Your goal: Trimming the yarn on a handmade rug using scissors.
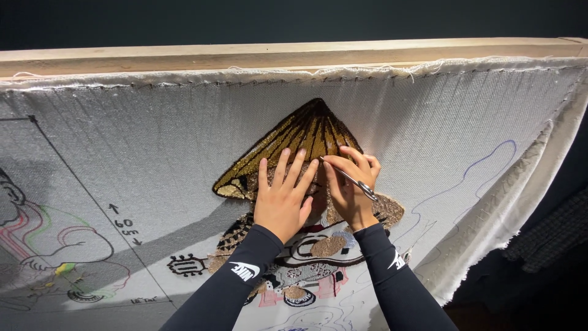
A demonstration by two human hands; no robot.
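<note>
Conical hat (pixel 306 132) tufted full, figure below part-filled, outlines bare; left hand (pixel 283 199) spread flat, right hand (pixel 350 190) pinching small scissors (pixel 355 181).

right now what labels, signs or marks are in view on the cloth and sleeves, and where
handwritten mark: left on the cloth, small black arrows and figures beside a ruled line.
logo: white curved shape on the black sleeve of the left hand.
logo: same white shape on the sleeve of the right hand, which holds a thin metal tool.
No packages or screens.
</note>
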